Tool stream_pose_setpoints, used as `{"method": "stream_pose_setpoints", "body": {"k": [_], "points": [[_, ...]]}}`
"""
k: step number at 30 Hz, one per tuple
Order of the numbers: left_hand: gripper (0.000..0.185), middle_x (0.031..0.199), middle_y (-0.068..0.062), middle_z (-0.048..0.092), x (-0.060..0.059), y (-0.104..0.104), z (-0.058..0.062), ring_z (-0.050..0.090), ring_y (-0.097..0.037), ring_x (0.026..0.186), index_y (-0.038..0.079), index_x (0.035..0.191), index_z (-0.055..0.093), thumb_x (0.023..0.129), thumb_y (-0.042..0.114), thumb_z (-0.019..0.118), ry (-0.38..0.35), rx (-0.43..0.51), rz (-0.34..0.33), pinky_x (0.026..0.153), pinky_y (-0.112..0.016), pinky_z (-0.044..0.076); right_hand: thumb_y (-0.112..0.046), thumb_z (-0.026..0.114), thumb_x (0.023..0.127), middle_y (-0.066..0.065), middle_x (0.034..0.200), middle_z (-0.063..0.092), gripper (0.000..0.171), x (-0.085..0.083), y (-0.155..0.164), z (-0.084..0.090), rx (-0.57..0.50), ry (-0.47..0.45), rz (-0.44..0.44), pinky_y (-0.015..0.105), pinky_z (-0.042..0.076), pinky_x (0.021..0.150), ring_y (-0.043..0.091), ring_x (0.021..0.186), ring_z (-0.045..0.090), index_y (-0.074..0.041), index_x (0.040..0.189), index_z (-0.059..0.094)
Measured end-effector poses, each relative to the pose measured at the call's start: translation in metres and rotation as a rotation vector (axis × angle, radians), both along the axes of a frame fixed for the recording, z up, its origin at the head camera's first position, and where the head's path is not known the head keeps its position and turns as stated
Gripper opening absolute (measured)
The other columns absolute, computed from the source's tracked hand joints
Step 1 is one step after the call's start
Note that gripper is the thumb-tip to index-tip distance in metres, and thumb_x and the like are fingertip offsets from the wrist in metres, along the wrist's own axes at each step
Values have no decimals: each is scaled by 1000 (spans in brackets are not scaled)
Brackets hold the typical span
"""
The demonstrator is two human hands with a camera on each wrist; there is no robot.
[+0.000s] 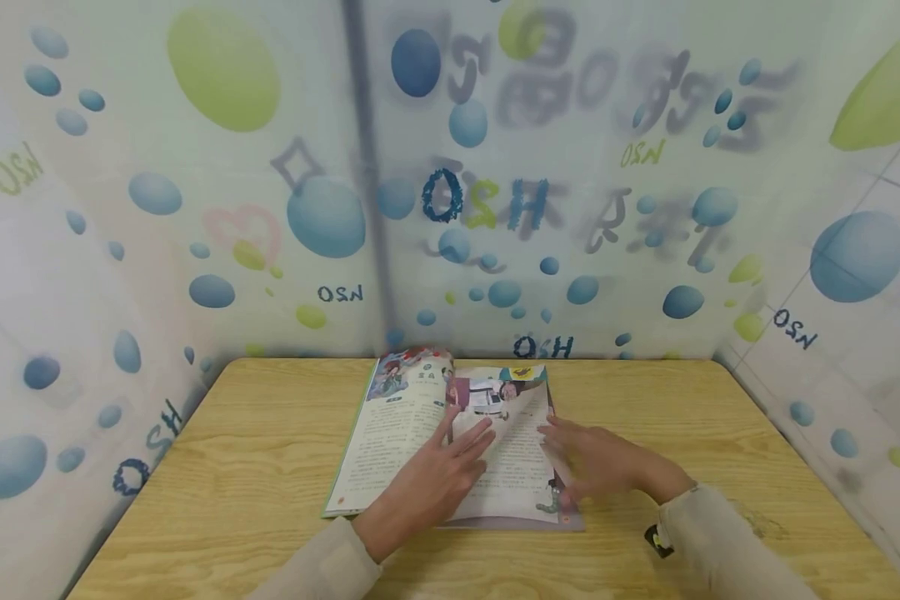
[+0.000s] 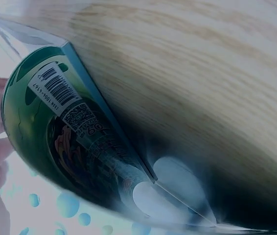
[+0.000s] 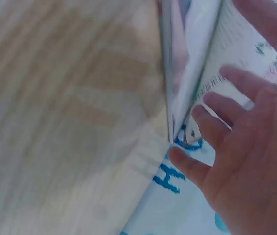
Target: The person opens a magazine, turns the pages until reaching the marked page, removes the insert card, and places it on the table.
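An open picture book (image 1: 420, 433) lay on the middle of a light wooden table (image 1: 217, 500), its spine running away from me and its top edge near the back of the table. My left hand (image 1: 435, 475) rested flat on the book's middle, fingers straight and slightly spread, pressing on the pages near the fold. A loose page (image 1: 513, 425) stood partly lifted between my two hands, curving up from the right half of the book. My right hand (image 1: 600, 462) lay just beside that page on the right, fingers extended and relaxed, blurred in the head view; the right wrist view showed those fingers (image 3: 217, 107) spread against the printed paper, not curled round it. The left wrist view showed the book's green back cover (image 2: 40, 127) with a barcode (image 2: 55, 88), bent up off the tabletop. Pale sleeves (image 1: 720, 542) covered both my forearms. A curtain (image 1: 450, 183) printed with blue and green bubbles and blurred lettering closed in the table behind and on both sides.
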State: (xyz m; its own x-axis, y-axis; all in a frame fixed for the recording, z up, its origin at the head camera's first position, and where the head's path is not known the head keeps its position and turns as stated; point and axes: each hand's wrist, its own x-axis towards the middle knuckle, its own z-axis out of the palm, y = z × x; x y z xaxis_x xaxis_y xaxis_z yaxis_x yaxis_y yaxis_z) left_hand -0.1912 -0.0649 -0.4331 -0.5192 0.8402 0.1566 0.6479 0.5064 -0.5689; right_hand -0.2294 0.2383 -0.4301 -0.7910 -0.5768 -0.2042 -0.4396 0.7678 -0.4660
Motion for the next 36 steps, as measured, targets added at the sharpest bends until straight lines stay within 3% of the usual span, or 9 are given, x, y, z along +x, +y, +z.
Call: {"method": "stream_pose_setpoints", "body": {"k": [5,17,25,36], "points": [[26,152,-2,47,-2,0,0,28,-23,148,25,115,75,95,35,64,-30,-10,23,118,-59,9,-53,84,72,12,161,29,99,6,-3,-5,73,-42,95,62,30,111,39,145,31,-13,152,42],[27,145,-6,53,-1,-3,3,36,-27,144,18,104,76,92,38,61,-56,25,169,112,-65,23,-49,87,70,12,160,31,98,8,-4,-7,80,-7,96,61,32,109,39,143,33,-13,151,44],[40,147,-8,51,-1,-9,1,40,-27,140,16,116,72,89,45,65,-135,101,280,105,-66,34,-48,87,69,15,160,31,100,9,-4,-5,58,0,105,64,32,108,43,142,34,-11,150,44],[50,149,-13,48,-1,-13,-4,42,-33,139,9,127,67,90,42,67,-298,249,360,85,-68,48,-48,88,67,14,160,32,100,11,-5,-4,66,3,88,63,31,109,41,143,33,-12,150,45]]}}
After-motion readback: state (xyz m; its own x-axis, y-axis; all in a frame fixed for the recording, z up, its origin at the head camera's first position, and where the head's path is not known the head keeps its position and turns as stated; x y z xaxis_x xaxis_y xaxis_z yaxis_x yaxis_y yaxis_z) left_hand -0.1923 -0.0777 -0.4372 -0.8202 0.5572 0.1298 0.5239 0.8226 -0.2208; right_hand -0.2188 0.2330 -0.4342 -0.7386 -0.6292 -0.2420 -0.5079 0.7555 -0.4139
